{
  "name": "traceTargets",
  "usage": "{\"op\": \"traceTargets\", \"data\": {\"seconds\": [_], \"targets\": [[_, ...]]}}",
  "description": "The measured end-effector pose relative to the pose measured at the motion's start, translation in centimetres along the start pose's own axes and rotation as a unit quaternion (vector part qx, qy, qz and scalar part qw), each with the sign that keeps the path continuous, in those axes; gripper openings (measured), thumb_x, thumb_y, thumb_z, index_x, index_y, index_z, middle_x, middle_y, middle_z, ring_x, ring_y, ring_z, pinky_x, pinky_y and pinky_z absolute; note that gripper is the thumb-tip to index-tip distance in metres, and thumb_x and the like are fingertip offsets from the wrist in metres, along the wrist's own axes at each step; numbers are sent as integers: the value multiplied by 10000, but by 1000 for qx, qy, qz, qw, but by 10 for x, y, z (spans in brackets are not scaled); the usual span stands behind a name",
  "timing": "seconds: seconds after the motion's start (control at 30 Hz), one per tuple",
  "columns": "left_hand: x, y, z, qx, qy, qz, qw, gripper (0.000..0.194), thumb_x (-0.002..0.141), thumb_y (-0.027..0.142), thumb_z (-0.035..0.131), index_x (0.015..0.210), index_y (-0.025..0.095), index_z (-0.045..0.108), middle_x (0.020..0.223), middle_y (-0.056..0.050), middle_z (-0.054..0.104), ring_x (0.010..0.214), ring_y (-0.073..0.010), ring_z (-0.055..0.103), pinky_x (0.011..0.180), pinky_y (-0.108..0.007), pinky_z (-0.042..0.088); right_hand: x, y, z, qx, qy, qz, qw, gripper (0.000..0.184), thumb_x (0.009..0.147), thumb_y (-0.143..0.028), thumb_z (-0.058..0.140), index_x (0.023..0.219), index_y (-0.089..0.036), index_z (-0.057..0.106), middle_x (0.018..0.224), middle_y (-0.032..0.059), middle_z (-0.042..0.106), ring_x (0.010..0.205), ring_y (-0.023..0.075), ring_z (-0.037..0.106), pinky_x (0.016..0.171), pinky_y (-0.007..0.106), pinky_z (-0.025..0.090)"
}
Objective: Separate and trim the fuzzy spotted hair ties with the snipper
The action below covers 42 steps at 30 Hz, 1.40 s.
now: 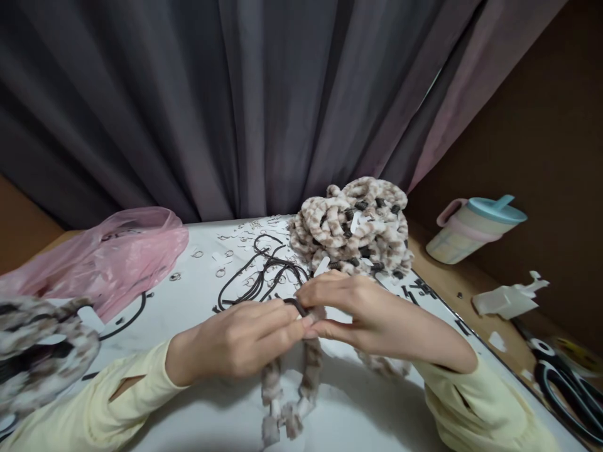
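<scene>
My left hand [238, 336] and my right hand [355, 307] meet above the middle of the white table, fingers closed in a pinch. Between the fingertips a short bend of black cord [295, 304] shows. A fluffy brown-and-white plush strip [311, 370] emerges under the fingers and hangs toward the table, its ends in front of me. Exactly how cord and strip join is hidden by my fingers. Just beyond my left hand lies a loose bundle of black cords [257, 282]. Behind my right hand rises a pile of similar plush loops [362, 226] with black bands and white tags.
Small metal rings [220, 272] are scattered at the back. To the left lie a pink plastic bag [127, 251] and more plush loops [70, 358]. Along the right side are a lidded cup [464, 232], a white pump bottle [506, 300], scissors [565, 383] and short black pieces [419, 290].
</scene>
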State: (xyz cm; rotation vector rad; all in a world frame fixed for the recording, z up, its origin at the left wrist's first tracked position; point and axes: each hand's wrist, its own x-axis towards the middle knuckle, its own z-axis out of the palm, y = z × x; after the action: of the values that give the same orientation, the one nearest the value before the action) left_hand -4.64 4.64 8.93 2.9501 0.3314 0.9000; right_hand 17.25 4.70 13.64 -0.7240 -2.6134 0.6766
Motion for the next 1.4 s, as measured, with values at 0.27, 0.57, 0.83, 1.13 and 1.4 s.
{"op": "traceTargets", "data": {"seconds": [0.27, 0.57, 0.83, 1.13, 1.4], "targets": [[0, -3, -6, 7, 47, 12, 999, 315, 872, 45, 364, 1161, 117, 466, 776, -91, 630, 697, -180, 592, 614, -278, 520, 4, 10, 3, 5, 45, -41, 998, 166, 908, -249, 514, 925, -119, 617, 728, 35, 623, 650, 116, 537, 609, 211, 396], [6, 12, 12, 11, 156, -134, 978, 91, 859, 78, 507, 943, 109, 492, 822, -78, 593, 800, -154, 617, 718, -229, 540, 5, 6, 17, -88, 111, -37, 989, 146, 915, -164, 456, 848, -136, 584, 748, 66, 618, 687, 155, 525, 654, 267, 379], [8, 9, 25, 72, 242, -150, 956, 119, 867, 30, 492, 912, 139, 505, 781, -24, 588, 796, -120, 614, 755, -192, 524, 8, 6, 25, -117, 157, -29, 980, 160, 927, -155, 423, 819, -147, 541, 723, 53, 583, 653, 148, 485, 622, 265, 348], [14, 5, 29, 50, 217, -175, 959, 209, 887, 36, 452, 1072, 122, 499, 878, -66, 578, 840, -144, 556, 750, -245, 484, 9, 6, 30, -215, 157, -1, 964, 230, 939, -154, 385, 738, -153, 496, 679, 30, 503, 606, 149, 393, 601, 279, 314], [26, -17, 38, 109, 226, -233, 940, 188, 880, 39, 387, 918, 164, 522, 763, -28, 575, 714, -145, 552, 659, -246, 456, 15, 22, 29, -295, 197, 27, 935, 207, 936, -158, 402, 776, -145, 532, 746, 65, 538, 739, 193, 467, 669, 311, 373]]}}
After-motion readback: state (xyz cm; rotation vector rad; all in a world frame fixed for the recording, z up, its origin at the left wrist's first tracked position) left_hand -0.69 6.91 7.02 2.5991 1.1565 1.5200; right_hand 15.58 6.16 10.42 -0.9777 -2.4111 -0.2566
